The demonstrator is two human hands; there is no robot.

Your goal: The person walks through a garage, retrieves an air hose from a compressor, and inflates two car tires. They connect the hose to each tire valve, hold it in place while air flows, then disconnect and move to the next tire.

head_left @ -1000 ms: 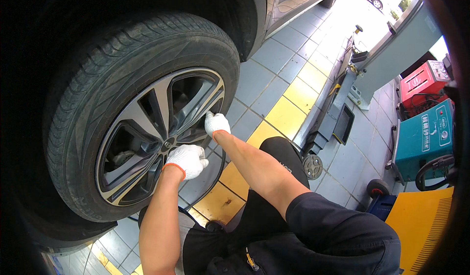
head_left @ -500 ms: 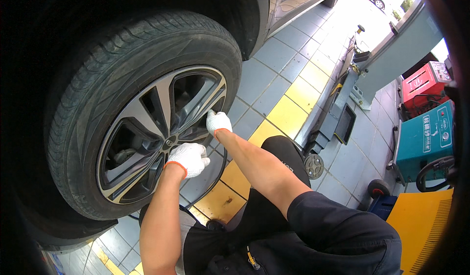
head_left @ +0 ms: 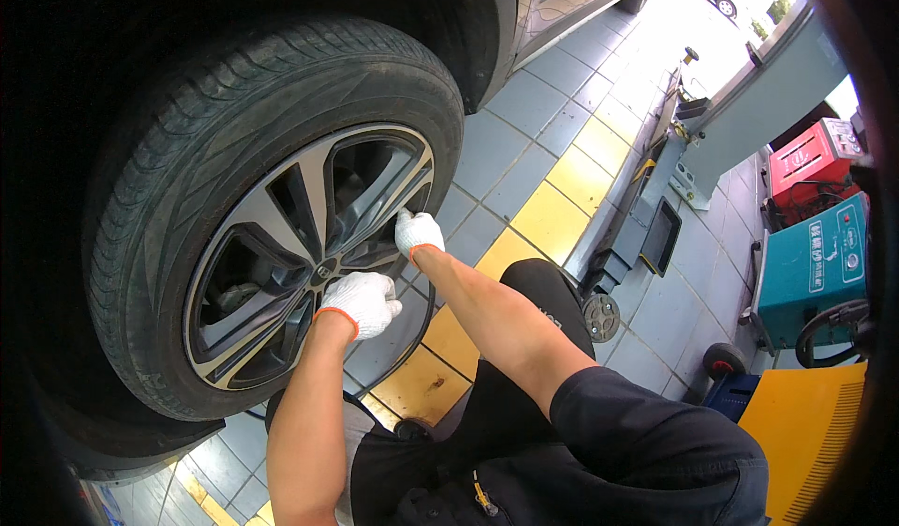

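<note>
A car wheel with a black tire (head_left: 281, 104) and a silver-and-black alloy rim (head_left: 316, 189) fills the left side, under the wheel arch. Both my hands wear white knit gloves with orange cuffs. My left hand (head_left: 360, 305) is closed beside the hub cap (head_left: 323, 271), against the lower spokes; its fingertips are hidden, so what it grips does not show. Farther out, my right hand (head_left: 419, 234) has its fingers curled at the rim's right edge, by the end of a spoke.
A black hose (head_left: 419, 346) curves over the tiles below the wheel. To the right stand a lift post (head_left: 763, 95) and a lift arm (head_left: 623, 236) with a round pad (head_left: 600, 318). Beyond are a red machine (head_left: 811, 165), a teal machine (head_left: 813, 268) and a yellow panel (head_left: 810, 432).
</note>
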